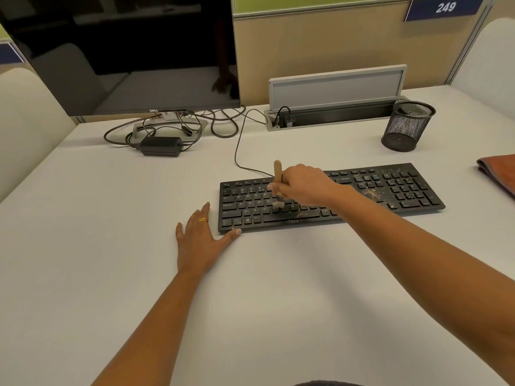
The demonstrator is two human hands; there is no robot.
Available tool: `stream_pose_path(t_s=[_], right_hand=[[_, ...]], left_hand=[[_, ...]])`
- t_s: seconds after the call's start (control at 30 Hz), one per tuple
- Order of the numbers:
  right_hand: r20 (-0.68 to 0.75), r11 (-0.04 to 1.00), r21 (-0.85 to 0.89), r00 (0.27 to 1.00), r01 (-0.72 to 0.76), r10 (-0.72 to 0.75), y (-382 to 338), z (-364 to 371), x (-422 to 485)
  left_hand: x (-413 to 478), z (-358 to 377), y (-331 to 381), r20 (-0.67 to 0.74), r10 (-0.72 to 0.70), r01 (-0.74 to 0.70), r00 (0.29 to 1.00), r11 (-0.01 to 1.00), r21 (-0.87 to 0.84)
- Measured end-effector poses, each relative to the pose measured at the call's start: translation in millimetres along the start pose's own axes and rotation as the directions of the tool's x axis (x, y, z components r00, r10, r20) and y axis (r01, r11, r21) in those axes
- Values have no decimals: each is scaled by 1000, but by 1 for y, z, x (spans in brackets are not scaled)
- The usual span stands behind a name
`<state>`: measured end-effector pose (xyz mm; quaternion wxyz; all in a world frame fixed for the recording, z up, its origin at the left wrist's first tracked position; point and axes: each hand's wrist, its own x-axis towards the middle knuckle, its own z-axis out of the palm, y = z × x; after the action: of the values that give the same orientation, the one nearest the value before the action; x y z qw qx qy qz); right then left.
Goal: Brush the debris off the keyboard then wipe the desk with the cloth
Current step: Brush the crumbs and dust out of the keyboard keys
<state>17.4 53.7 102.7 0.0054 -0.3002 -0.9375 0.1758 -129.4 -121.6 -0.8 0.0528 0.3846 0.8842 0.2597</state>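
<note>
Back left on a white desk (111, 218), a dark monitor (125, 51) above a power brick (160, 145) and looped cables. Nearer, left hand (200, 238) flat on the desk, fingers straight and spread, thumb tip touching the front left corner of the black keyboard (245, 210) at mid-desk. Over the letter keys, a wooden brush (278, 174) held upright, bristles down, right hand (303, 185) curled round its handle. Brown debris (374, 194) scattered across the keyboard's right half. Behind, a mesh pen cup (407, 125). At the right edge, a folded orange cloth (498, 174), apart from the keyboard.
</note>
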Motion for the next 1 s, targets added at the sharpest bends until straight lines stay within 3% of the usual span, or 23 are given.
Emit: stream_pose_path(t_s=[0.13,0.27,0.4,0.53,0.63,0.73,0.8,0.87,1.0], right_hand=[[-23,986,-167,1000,-18,14,1,-5,-3],[-3,987,-157,1000,-21,21,-2,1,-8],[14,996,-48,997,-70,71,1,0,-4],[-98,968,240,990,-78,105,10,2,-1],[-70,934,353,994,-55,85,13,8,-3],[-58,981,178,994,-81,92,14,7,-6],[-103,993,-40,989,-107,102,13,2,-7],[-168,983,-145,982,-115,90,12,-1,-7],[-272,986,110,950,-127,153,18,2,-8]], left_hand=[[0,0,0,-2,0,0,1000,1000,0],[0,1,0,-6,2,-2,1000,1000,-10],[0,0,-1,-13,6,-6,1000,1000,-13],[0,1,-1,-14,7,-8,1000,1000,-15],[0,1,-1,-15,7,-7,1000,1000,-19],[0,1,-1,-15,8,-8,1000,1000,-13],[0,1,-1,-15,9,-9,1000,1000,-10],[-1,0,-1,-14,7,-7,1000,1000,-9],[-1,0,0,-12,6,-7,1000,1000,-9]])
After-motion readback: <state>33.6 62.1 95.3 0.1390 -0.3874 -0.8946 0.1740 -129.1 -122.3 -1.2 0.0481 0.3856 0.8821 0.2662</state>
